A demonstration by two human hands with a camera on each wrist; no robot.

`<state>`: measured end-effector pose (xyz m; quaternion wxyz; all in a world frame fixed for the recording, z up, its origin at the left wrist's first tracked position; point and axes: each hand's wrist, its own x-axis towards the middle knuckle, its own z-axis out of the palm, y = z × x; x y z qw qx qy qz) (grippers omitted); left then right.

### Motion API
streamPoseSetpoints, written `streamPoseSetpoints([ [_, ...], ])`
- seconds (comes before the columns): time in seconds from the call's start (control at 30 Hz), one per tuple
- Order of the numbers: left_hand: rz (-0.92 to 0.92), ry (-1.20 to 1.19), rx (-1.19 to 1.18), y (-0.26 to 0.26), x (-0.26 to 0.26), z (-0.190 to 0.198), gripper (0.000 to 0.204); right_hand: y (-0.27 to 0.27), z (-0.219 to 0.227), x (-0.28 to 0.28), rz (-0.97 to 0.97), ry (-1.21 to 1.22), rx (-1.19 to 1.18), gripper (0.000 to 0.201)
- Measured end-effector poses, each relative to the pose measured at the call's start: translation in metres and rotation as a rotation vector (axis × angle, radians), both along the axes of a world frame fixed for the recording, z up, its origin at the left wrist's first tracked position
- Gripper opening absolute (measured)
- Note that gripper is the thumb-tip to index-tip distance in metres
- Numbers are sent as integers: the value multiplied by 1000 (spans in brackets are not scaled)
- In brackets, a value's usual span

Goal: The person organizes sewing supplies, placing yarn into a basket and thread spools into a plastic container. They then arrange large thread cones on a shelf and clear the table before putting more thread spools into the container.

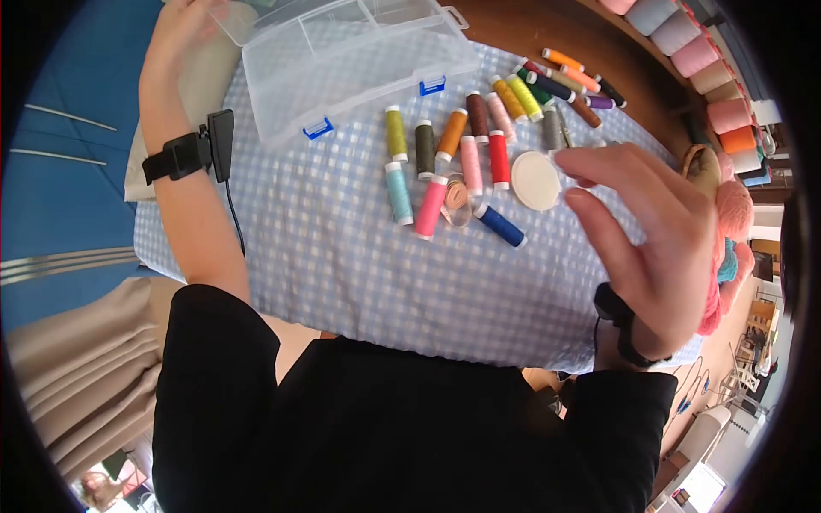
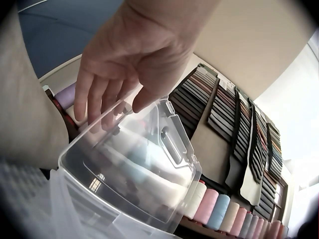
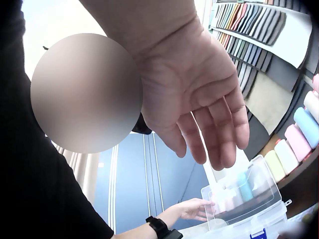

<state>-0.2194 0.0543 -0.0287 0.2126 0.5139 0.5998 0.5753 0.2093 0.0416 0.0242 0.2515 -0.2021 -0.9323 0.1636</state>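
Note:
In the head view my left hand [image 1: 184,30] is at the raised lid of a clear plastic box [image 1: 368,68] with blue latches. In the left wrist view its fingers reach down, fairly straight, at the edge of the clear lid [image 2: 134,164]. My right hand [image 1: 654,222] hovers over the cloth, fingers loosely bent and nothing in them. Near its fingertips lies a round white disc [image 1: 536,181]. Beside that are thread spools, among them a red spool [image 1: 499,160], a dark blue spool [image 1: 500,225] and a hot pink spool [image 1: 431,208]. The right wrist view shows a bare palm [image 3: 199,89].
A blue checked cloth [image 1: 385,291] covers the table. More spools lie heaped toward the back right, including an orange spool [image 1: 563,60]. A small clear round case [image 1: 457,198] with tan contents sits among the spools. Large thread cones [image 1: 694,56] line the far edge.

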Motion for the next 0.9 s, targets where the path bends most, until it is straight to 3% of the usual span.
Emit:
streamPoseSetpoints([
  [0.1,56,25,57,0,7,-1,18,-9,8,9,-95,-111,75,13],
  [0.17,149,41,-32,-11,19,5,19,-14,9,11,-140,-222,204,12],
  [0.2,229,88,-87,-12,24,13,20,-13,1,15,-172,-75,91,12],
  [0.27,274,125,-140,-7,9,-1,21,-18,9,17,-274,-127,-3,13],
  [0.33,-31,52,-119,-5,-60,-25,44,-11,19,23,-381,-184,-58,15],
  [0.37,144,144,-278,-2,-44,-12,43,-13,18,16,-466,-97,-144,12],
  [0.43,254,114,-289,0,-22,-5,41,-5,15,24,-364,-42,-98,9],
  [0.57,286,104,-316,-2,-10,3,39,7,17,31,-309,70,-42,3],
  [0.83,266,75,-290,-4,-3,5,41,39,-5,27,-337,-13,-35,9],
  [0.9,255,73,-294,-5,-4,5,42,46,-18,23,-330,-174,-53,10],
])
